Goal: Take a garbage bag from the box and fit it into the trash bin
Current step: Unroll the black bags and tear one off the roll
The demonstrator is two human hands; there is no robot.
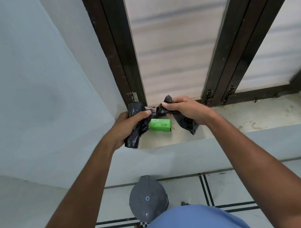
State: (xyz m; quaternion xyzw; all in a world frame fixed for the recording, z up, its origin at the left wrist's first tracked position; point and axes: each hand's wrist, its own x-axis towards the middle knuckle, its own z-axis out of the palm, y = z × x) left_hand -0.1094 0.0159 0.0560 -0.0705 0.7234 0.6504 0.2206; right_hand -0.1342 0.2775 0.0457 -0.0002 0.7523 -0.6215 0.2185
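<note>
Both hands are raised over the window sill, pulling black garbage bag plastic between them. My left hand [128, 125] is shut on the rolled bag bundle [136, 132], which hangs down below the fist. My right hand [186, 109] is shut on a folded black garbage bag [186, 122] whose end droops toward the sill. A thin stretched neck of plastic joins the two pieces between my thumbs. The green box [159, 125] lies on its side on the sill, just under and behind the hands. The grey trash bin [148, 199], lid down, stands on the floor below the sill.
The stained stone sill [250, 118] runs to the right under a dark-framed window [219, 52]. A pale wall [29, 90] closes the left side. The tiled floor [240, 188] has dark lines. My blue shirt [191, 224] fills the bottom centre, and a foot shows beside the bin.
</note>
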